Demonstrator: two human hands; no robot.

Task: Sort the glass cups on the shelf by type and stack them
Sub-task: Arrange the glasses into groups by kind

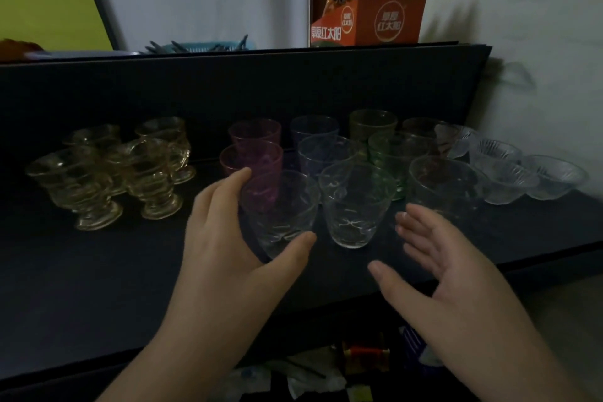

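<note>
the left hand (225,235) gripped a clear tumbler (282,212) on the shelf (98,287); the right hand (437,264) hovered open beside another clear tumbler (354,206). nesting these two seemed the next move.

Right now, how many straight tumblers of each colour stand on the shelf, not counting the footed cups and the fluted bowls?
pink tumblers: 2
blue tumblers: 2
green tumblers: 2
brown tumbler: 1
clear tumblers: 3
Total: 10

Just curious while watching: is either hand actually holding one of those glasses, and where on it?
The left hand grips the front clear glass tumbler by its lower side wall, thumb in front, fingers behind. The right hand is open, holding nothing.
</note>
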